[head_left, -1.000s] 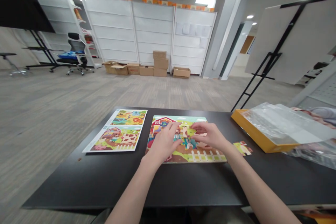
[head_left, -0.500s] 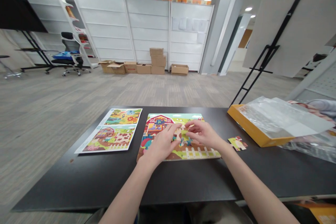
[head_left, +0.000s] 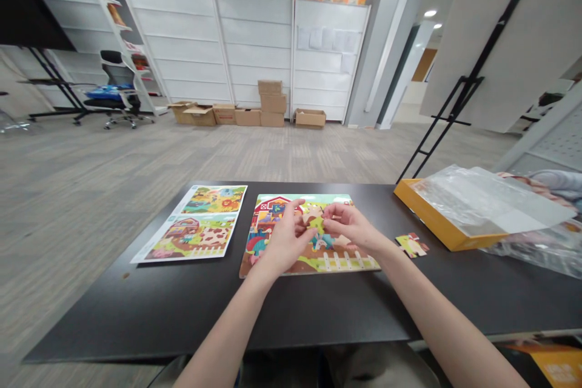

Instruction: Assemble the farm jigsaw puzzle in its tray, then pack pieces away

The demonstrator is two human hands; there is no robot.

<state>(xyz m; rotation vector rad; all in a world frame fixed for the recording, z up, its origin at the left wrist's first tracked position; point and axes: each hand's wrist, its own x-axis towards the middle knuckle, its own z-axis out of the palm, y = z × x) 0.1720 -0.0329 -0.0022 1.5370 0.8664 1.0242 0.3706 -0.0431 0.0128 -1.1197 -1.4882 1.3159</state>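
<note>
A farm-scene jigsaw puzzle (head_left: 313, 264) lies in its tray on the black table, with a red barn and a white fence. Just above its middle is a green and cream puzzle piece (head_left: 317, 224), tilted between my two hands. My right hand (head_left: 349, 228) pinches its right edge with thumb and fingertips. On the other side, my left hand (head_left: 287, 242) has its thumb and curled fingers at the piece, index finger raised; its fingers partly hide the contact. Some loose puzzle pieces (head_left: 411, 245) rest on the table right of the tray.
A printed picture sheet (head_left: 193, 224) lies left of the puzzle. At the right stands a yellow box lid (head_left: 448, 227) with clear plastic wrapping (head_left: 482, 200) in it. Beyond the table are cardboard boxes (head_left: 271, 110), white shelving and an easel-like stand (head_left: 454, 109).
The puzzle piece has come up off the board and tilted between my hands. My left fingers have curled in, its index finger lifting. The view has shifted slightly.
</note>
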